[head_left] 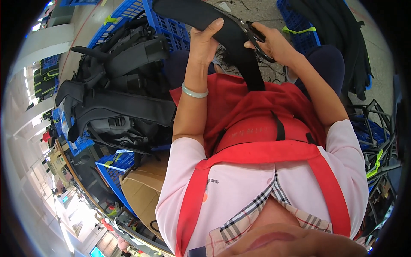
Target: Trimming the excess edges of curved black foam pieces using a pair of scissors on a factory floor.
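Note:
My left hand (pixel 204 42) is closed on the edge of a long black padded strap (pixel 197 16), its thumb lying along the top. The strap curves from the upper edge of the view down to my lap, where its end rests on a red apron (pixel 261 109). In my right hand (pixel 277 45) is a pair of dark scissors (pixel 262 48), fingers and thumb around the handles. The blades lie along the strap's far edge. Whether they touch the material cannot be made out.
On my left, black padded straps with buckles (pixel 124 103) are heaped over blue crates (pixel 171 38). More black strips (pixel 334 38) hang over a blue crate (pixel 306 40) at right. A cardboard box (pixel 145 184) sits near my left elbow. Dark scraps (pixel 274 70) litter the floor.

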Demonstrator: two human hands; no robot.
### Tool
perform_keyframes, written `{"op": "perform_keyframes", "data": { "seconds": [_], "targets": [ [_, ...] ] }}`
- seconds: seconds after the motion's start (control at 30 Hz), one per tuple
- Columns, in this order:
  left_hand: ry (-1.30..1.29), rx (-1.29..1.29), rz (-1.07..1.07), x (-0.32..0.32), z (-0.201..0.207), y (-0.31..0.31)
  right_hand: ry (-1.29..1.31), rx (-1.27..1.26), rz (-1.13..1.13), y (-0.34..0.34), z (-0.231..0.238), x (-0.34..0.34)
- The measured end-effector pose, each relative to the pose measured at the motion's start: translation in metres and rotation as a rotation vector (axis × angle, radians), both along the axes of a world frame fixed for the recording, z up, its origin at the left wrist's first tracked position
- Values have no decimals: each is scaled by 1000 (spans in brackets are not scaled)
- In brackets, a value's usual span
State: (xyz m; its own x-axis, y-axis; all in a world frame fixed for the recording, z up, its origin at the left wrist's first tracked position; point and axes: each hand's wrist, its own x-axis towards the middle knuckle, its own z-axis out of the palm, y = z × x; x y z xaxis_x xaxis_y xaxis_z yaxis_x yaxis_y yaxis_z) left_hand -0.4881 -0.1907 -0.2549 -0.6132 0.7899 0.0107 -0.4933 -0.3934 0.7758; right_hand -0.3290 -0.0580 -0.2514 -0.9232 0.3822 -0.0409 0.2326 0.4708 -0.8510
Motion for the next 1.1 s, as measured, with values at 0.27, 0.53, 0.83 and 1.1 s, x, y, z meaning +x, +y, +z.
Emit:
{"op": "perform_keyframes", "data": {
  "seconds": [0.27,0.53,0.83,1.1],
  "targets": [
    [-39,-5,-4,6,3,4,340,87,52,1,-17,2],
    [-81,-33,-32,5,2,1,-10,1,98,7,-11,1],
    [-33,-20,-36,10,0,2,214,35,8,0,-13,1],
    [-42,-31,-60,8,-5,3,133,6,58,8,-16,-2]
  ]
}}
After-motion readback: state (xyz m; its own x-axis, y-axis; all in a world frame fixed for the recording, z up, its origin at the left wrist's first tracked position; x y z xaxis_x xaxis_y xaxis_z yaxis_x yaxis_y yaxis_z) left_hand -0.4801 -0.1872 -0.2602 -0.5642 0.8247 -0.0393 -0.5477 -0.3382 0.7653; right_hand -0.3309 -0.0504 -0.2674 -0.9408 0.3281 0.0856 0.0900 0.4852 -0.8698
